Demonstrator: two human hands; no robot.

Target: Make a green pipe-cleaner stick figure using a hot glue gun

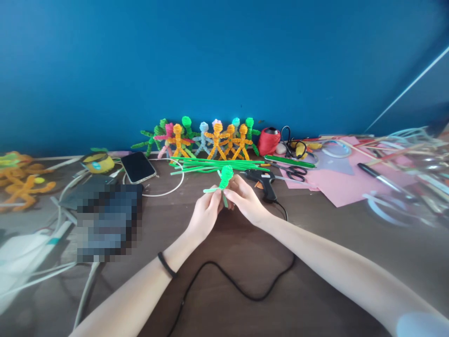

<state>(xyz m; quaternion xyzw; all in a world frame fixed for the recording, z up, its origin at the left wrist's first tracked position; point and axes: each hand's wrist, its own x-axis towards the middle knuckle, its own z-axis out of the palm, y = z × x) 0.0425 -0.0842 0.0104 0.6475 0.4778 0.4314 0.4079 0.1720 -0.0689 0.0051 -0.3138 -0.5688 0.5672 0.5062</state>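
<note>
Between my two hands stands a bright green pipe cleaner figure, its coiled head and neck pointing up. My left hand pinches it from the left at the base of the coil. From the other side, my right hand grips it with thumb and fingers. One pale green pipe cleaner end sticks out to the left, and another short end hangs below the fingertips. Just behind the hands lies a bundle of loose green pipe cleaners. The fingers hide the lower part of the figure.
Finished pipe cleaner figures line the blue wall. A glue gun lies right of my hands, its black cord looping across the table. Scissors and pink paper are further right. A phone and cables lie left.
</note>
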